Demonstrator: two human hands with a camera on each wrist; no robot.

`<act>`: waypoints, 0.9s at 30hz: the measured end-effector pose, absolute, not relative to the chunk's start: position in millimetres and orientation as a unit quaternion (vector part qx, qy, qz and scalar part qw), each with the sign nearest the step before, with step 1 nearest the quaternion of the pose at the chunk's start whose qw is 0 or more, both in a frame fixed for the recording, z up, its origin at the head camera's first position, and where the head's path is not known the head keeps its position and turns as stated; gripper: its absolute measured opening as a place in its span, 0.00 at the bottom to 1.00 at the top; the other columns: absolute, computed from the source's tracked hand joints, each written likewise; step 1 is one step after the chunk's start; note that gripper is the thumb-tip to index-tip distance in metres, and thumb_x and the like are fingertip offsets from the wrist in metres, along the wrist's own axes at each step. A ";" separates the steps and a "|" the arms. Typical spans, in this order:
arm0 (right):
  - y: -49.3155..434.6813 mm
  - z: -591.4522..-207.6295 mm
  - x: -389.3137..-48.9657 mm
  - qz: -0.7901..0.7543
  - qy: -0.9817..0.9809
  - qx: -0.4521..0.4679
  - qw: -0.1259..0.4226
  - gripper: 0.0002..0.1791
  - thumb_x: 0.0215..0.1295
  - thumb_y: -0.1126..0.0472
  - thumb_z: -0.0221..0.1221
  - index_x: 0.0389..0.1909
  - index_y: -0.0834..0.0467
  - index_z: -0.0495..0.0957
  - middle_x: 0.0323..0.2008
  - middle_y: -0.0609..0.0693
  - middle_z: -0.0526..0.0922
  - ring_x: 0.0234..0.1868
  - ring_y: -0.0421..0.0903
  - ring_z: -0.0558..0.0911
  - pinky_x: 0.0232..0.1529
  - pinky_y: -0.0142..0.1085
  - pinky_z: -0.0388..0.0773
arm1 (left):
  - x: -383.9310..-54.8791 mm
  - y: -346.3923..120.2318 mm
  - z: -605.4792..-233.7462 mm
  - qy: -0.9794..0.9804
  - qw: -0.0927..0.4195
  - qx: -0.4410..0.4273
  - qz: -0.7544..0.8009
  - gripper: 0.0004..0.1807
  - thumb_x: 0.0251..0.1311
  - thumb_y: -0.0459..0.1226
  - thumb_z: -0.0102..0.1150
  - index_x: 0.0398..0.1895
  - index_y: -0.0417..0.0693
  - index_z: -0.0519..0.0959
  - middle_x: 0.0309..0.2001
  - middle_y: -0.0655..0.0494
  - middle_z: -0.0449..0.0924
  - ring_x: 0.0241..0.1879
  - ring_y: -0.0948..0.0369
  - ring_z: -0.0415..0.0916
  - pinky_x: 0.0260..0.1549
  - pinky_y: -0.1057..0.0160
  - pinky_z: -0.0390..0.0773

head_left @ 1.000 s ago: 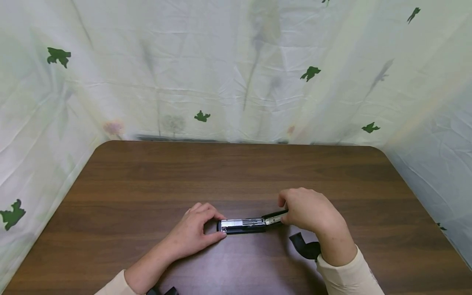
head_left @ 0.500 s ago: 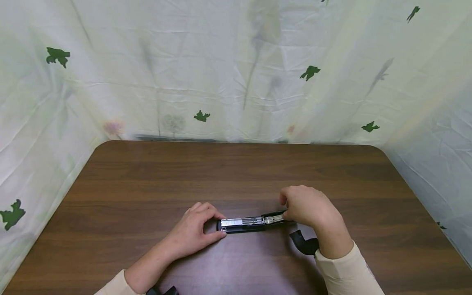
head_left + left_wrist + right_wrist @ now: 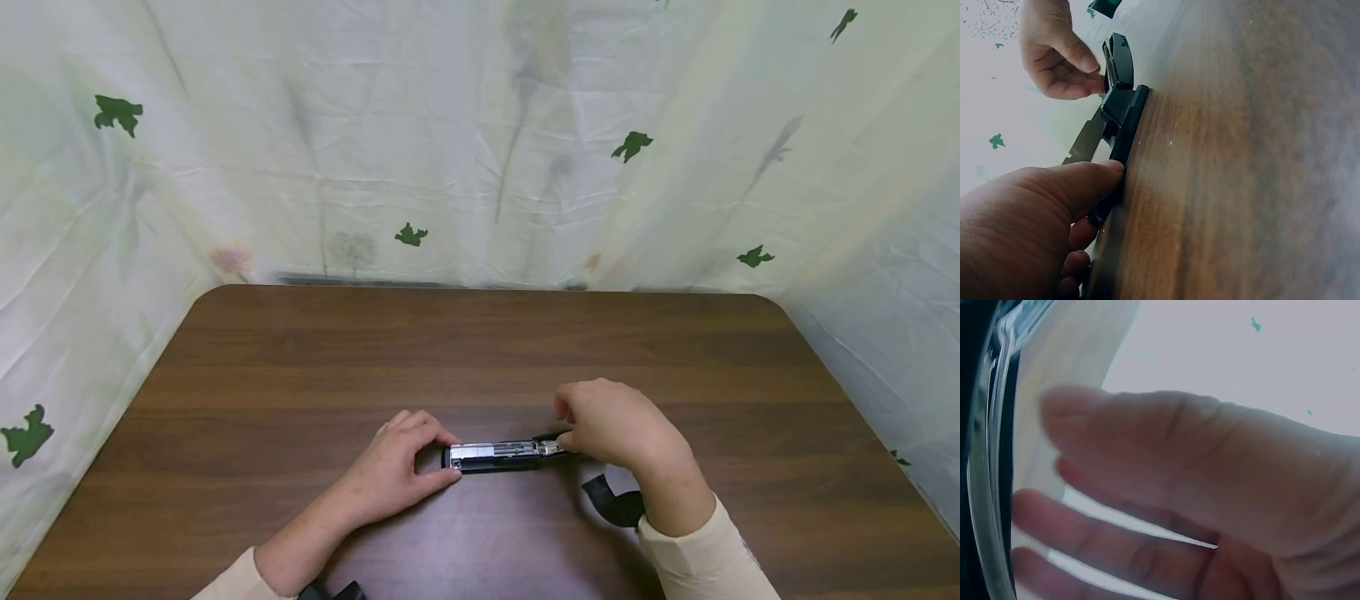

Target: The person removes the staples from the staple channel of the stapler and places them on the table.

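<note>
A black stapler (image 3: 495, 457) lies on the table with its top swung back, its metal magazine showing. My left hand (image 3: 393, 467) grips the base's left end between thumb and fingers. Over the folded-back top cover (image 3: 1124, 62) at the other end is my right hand (image 3: 626, 425). Its fingers are loosely bent, with fingertips right at the cover's inner side. In the right wrist view the thumb (image 3: 1179, 437) stands apart from the stapler's blurred strip at the left edge. From the head view, the right hand hides much of the cover.
The brown wooden table (image 3: 337, 350) reaches back to a pale curtain (image 3: 465, 150) with green leaf-like shapes. A black strap (image 3: 613, 502) hangs by the right wrist, and dark wrist gear (image 3: 330, 592) shows below the left forearm.
My right hand has shifted slightly left toward the hinge. The top cover has swung lower toward the table and is now mostly hidden. My left hand stays on the base.
</note>
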State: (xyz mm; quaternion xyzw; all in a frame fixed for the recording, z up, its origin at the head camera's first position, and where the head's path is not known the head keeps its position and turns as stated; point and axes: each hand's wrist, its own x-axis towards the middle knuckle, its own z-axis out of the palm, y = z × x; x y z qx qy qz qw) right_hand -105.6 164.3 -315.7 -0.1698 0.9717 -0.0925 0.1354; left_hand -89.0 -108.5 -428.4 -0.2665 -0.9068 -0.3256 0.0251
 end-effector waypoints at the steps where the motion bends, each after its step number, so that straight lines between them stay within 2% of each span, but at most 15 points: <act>1: 161.9 -316.5 -104.9 -0.094 0.972 -0.178 0.125 0.08 0.48 0.57 0.66 0.26 0.49 0.75 0.21 0.38 0.73 0.24 0.40 0.71 0.28 0.37 0.68 | -89.0 -108.6 -428.3 -0.907 0.025 -0.266 -0.326 0.16 0.45 0.52 0.69 0.38 0.68 0.77 0.38 0.76 0.70 0.41 0.71 0.63 0.45 0.61 0.65; 7: 144.8 -324.5 -100.4 -0.127 0.956 -0.249 0.090 0.08 0.51 0.57 0.64 0.23 0.44 0.74 0.18 0.35 0.71 0.20 0.36 0.70 0.24 0.33 0.67 | -88.4 -109.0 -428.8 -0.906 0.026 -0.267 -0.327 0.16 0.45 0.52 0.69 0.38 0.68 0.77 0.38 0.76 0.71 0.41 0.71 0.63 0.45 0.61 0.65; 14: 128.7 -334.0 -98.5 -0.134 0.948 -0.268 0.109 0.07 0.55 0.56 0.63 0.22 0.45 0.75 0.16 0.36 0.70 0.18 0.36 0.69 0.20 0.33 0.67 | -89.3 -108.7 -429.7 -0.903 0.033 -0.273 -0.331 0.16 0.44 0.51 0.69 0.38 0.67 0.78 0.38 0.76 0.70 0.40 0.71 0.64 0.44 0.61 0.65; 27: 116.6 -344.2 -95.9 -0.111 0.940 -0.307 0.102 0.12 0.55 0.59 0.60 0.15 0.45 0.72 0.12 0.37 0.67 0.15 0.36 0.66 0.17 0.33 0.65 | -89.6 -108.7 -430.1 -0.900 0.033 -0.275 -0.336 0.16 0.45 0.51 0.69 0.38 0.67 0.77 0.38 0.76 0.70 0.41 0.71 0.64 0.44 0.60 0.65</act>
